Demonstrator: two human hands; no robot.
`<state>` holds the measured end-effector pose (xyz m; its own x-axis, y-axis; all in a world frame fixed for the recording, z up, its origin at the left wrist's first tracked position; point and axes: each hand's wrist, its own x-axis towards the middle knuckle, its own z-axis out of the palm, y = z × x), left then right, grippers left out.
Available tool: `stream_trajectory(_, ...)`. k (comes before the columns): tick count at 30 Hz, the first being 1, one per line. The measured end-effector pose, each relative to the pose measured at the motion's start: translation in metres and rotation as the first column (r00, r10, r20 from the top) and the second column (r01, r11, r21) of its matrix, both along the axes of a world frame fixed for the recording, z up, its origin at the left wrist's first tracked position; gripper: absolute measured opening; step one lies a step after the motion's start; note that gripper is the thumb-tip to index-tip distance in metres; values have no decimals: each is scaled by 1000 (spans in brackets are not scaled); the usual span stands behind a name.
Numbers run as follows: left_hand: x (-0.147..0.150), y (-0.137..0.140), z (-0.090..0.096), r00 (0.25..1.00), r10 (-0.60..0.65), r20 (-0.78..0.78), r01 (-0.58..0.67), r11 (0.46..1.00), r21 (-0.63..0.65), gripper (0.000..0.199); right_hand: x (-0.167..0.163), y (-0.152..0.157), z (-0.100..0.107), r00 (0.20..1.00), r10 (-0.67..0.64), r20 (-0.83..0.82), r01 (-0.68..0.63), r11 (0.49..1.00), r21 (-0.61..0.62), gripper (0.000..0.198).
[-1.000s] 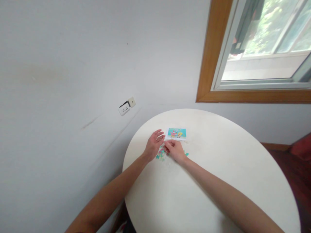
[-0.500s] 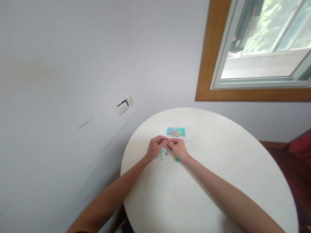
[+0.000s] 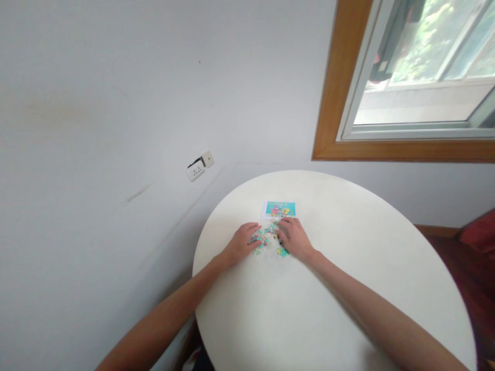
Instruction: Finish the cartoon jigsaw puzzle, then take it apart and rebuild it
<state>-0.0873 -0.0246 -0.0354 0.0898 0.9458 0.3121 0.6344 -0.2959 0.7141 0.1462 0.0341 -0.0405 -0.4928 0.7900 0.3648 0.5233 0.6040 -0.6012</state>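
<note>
Small jigsaw puzzle pieces [image 3: 266, 231], mostly teal with pink and yellow bits, lie scattered on the white table between my hands. My left hand [image 3: 245, 240] rests at the left side of the pieces, thumb and fingers apart around some of them. At the right side, my right hand [image 3: 293, 236] lies over the pieces with its fingers spread, covering part of them. Just beyond the hands lies a teal picture card [image 3: 281, 209] with pink and yellow cartoon figures. Neither hand visibly lifts a piece.
The round white table [image 3: 348, 268] extends to the right and toward me. A wall socket [image 3: 195, 170] sits on the wall to the left. At the upper right is a wood-framed window [image 3: 325, 103]. Something red [image 3: 479, 232] stands beyond the table's right edge.
My hands were together with fingertips pinched near the card; now they have drawn apart, left hand to the left and down, right hand to the right, and the fingers have opened.
</note>
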Motion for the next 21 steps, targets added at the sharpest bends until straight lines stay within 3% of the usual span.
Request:
stream_trajectory(4,5,-12,-7,963,-168,-212,169,986,-15,38,3,-14,-9,981,134,143,-147,985,86,43)
stream_trajectory(6,7,-10,-9,957,-195,-216,195,981,-20,36,4,-18,-9,970,221,98,-228,971,70,35)
stream_trajectory(9,8,0,-11,979,-131,-156,134,991,5,35,8,-19,-6,961,272,-46,-271,962,29,22)
stream_trajectory(17,16,31,-10,993,-30,-113,34,999,39,37,12,-12,-10,970,81,-227,-99,993,-68,22)
stream_trajectory(21,19,40,-6,996,-35,-83,36,999,7,25,19,-2,-12,980,-84,-181,88,996,12,28)
